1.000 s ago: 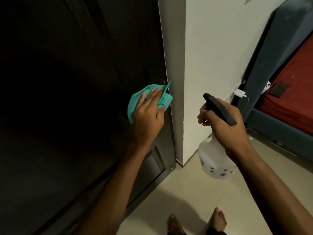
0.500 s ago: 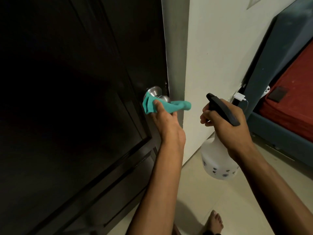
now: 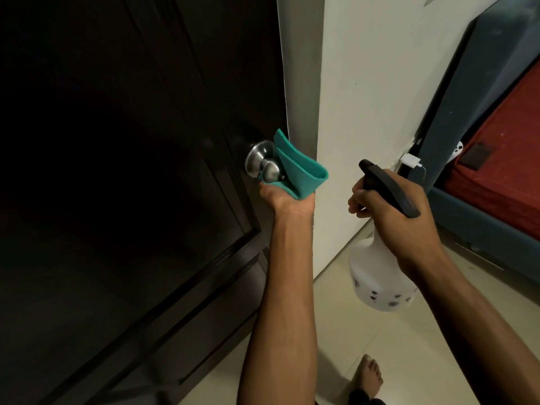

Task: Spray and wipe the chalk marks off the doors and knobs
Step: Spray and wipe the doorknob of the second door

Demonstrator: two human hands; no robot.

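A dark wooden door [image 3: 131,171] fills the left of the view, with a round steel knob [image 3: 263,165] near its right edge. My left hand [image 3: 287,200] reaches up from below the knob and grips a folded teal cloth [image 3: 298,171], which lies against the knob's right side. My right hand [image 3: 394,211] holds a white spray bottle [image 3: 377,282] by its black trigger head [image 3: 388,185], to the right of the door and apart from it. No chalk marks show on the dark door.
A white wall [image 3: 380,83] and grey door frame [image 3: 301,68] stand right of the door. A bed with a red sheet [image 3: 502,159] and blue base lies at far right; a white charger [image 3: 410,160] is plugged beside it. My bare foot [image 3: 369,375] is on the pale tiled floor.
My left hand left the flat door panel, moved to the knob and turned under it, with the cloth now folded against the knob's right side. The spray bottle has hardly moved.
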